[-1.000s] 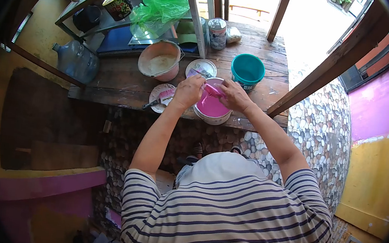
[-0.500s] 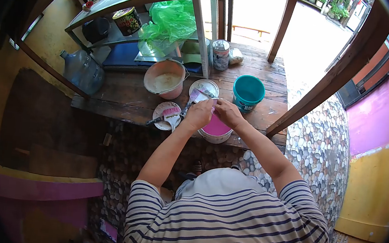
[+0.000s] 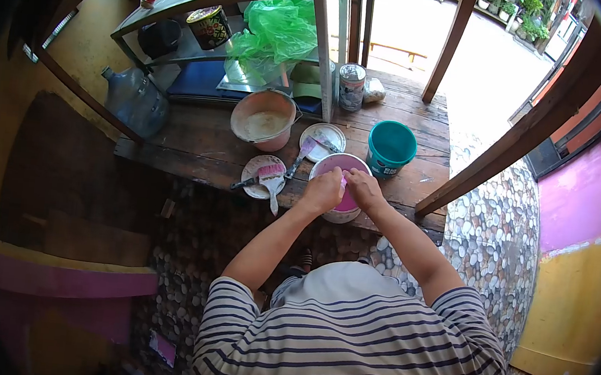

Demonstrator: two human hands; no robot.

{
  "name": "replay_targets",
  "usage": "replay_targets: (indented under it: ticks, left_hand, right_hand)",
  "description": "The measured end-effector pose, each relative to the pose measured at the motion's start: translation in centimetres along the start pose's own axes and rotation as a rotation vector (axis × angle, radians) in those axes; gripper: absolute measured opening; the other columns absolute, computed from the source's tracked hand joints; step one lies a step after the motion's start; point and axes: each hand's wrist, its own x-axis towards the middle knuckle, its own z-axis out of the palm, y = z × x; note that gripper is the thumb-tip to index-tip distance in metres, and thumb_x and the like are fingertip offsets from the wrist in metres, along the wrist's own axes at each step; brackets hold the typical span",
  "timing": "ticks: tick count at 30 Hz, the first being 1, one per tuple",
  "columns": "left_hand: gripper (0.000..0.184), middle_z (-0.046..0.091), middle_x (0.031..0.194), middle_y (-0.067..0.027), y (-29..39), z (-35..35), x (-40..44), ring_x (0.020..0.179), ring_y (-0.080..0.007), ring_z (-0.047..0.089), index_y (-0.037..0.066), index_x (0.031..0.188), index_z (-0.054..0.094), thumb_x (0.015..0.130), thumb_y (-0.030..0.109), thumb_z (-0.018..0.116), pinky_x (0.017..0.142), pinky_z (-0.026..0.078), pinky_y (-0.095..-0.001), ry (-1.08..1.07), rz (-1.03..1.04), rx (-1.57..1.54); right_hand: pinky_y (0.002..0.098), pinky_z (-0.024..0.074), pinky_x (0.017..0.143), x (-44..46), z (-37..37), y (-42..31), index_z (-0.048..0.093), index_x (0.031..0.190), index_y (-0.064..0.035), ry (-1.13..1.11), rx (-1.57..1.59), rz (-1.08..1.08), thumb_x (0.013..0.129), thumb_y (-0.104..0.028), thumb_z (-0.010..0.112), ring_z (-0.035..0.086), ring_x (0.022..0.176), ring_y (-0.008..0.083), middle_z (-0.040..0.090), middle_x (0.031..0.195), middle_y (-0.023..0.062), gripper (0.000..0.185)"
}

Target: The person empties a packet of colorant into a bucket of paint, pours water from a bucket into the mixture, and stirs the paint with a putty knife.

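Observation:
Both hands are over a white bucket [image 3: 342, 217] of pink paint [image 3: 332, 162]. My left hand [image 3: 324, 191] is closed, its fingers pinched above the left part of the bucket. Close beside it, my right hand [image 3: 363, 188] is also closed, fingertips nearly touching the left ones. Between them shows a small pale pink piece [image 3: 344, 181], too small to name. Left of the bucket, a wide paintbrush [image 3: 271, 174] with pink bristles rests on a round lid [image 3: 253, 163]. A second brush [image 3: 307, 147] leans on another white lid [image 3: 332, 134] behind the bucket.
A teal bucket [image 3: 392, 147] stands to the right, a peach pail [image 3: 264, 122] to the back left. Behind are a paint-stained can [image 3: 351, 87] and a glass-sided case [image 3: 324, 52] with a green plastic bag [image 3: 279, 30]. A wooden post [image 3: 512, 128] rises at the right of the plank table [image 3: 196, 145].
My hands have come down and closer to me, from the bucket's far side to over its middle. More of the far rim and the lid behind shows. The view has shifted slightly.

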Motion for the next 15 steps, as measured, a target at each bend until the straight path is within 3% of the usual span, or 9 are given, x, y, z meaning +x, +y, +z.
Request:
replay_targets:
  ticks: [2,10,12,15]
  left_hand:
    - [0.024,0.068,0.091,-0.0258,0.5,-0.3,-0.1,0.086,-0.0422,0.067,0.0,0.101,0.051,0.091,0.02,0.057,0.076,0.053,-0.0516,-0.03,-0.024,0.05]
    - [0.026,0.066,0.086,-0.0272,-1.5,2.0,0.1,0.085,-0.0461,0.065,0.001,0.102,0.05,0.091,0.022,0.06,0.075,0.051,-0.0548,0.102,-0.047,-0.04]
    - [0.026,0.066,0.087,-0.0266,-1.7,1.9,0.3,0.086,-0.046,0.065,0.001,0.102,0.05,0.091,0.022,0.06,0.076,0.051,-0.0544,0.129,-0.052,-0.051]
    - [0.025,0.066,0.087,-0.0259,-1.9,2.1,0.4,0.086,-0.046,0.065,0.0,0.102,0.051,0.09,0.02,0.06,0.076,0.051,-0.0538,0.105,-0.089,-0.051]
  right_hand:
    - [0.042,0.0529,0.079,0.0,0.3,0.4,0.066,0.104,-0.0059,-0.017,-0.009,0.006,0.089,-0.011,0.051,0.065,0.092,0.0316,0.064,0.098,0.0131,0.022]
    - [0.0454,0.053,0.075,-0.7,-1.0,-1.0,0.065,0.109,-0.0063,-0.149,-0.046,0.019,0.088,-0.016,0.056,0.065,0.09,0.0331,0.063,0.097,0.0144,0.024]
    - [0.0445,0.0533,0.072,-0.7,-3.6,-3.7,0.066,0.104,-0.0072,-0.004,0.08,0.094,0.084,-0.016,0.062,0.065,0.09,0.0338,0.061,0.092,0.0132,0.022]
    - [0.045,0.0531,0.07,-0.1,-3.4,-3.8,0.067,0.101,-0.0076,0.035,0.142,0.058,0.082,-0.014,0.064,0.065,0.087,0.0349,0.061,0.092,0.013,0.021]
